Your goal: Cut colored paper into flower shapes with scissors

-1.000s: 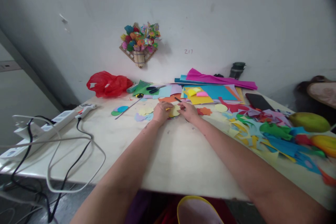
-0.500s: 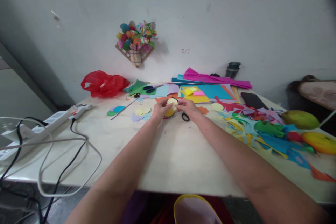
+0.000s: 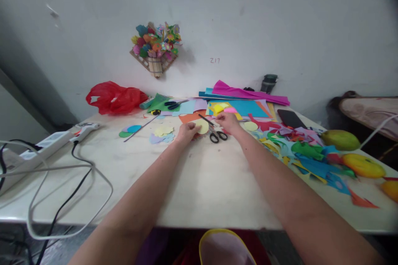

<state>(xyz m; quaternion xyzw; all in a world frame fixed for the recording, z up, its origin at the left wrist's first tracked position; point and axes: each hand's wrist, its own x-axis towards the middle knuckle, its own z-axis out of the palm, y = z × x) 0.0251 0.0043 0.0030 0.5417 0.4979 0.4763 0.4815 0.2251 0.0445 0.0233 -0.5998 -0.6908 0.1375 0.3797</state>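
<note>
My left hand (image 3: 185, 133) pinches the edge of a pale yellow paper circle (image 3: 204, 126) between thumb and fingers, just above the tabletop. To its right, my right hand (image 3: 229, 121) is apart from the circle, its fingertips drawn together; whether something small is between them I cannot tell. A pair of black-handled scissors (image 3: 219, 136) lies between the hands, its blades pointing away, partly spread. Scalloped pale yellow paper shapes (image 3: 163, 131) and lilac and blue ones (image 3: 161, 138) lie left of my left hand. Another pale yellow circle (image 3: 250, 126) lies beyond my right forearm.
Paper scraps (image 3: 311, 153) and mangoes (image 3: 363, 165) cover the right side, near a dark phone (image 3: 291, 119). Coloured sheets (image 3: 242, 108) and a second pair of scissors (image 3: 174, 104) lie at the back. A red plastic bag (image 3: 115, 98) and cables (image 3: 107, 182) occupy the left.
My right hand has let go of the pale yellow circle and moved away to the right. The circle stays in my left hand, and the scissors show more fully. The view has shifted slightly right.
</note>
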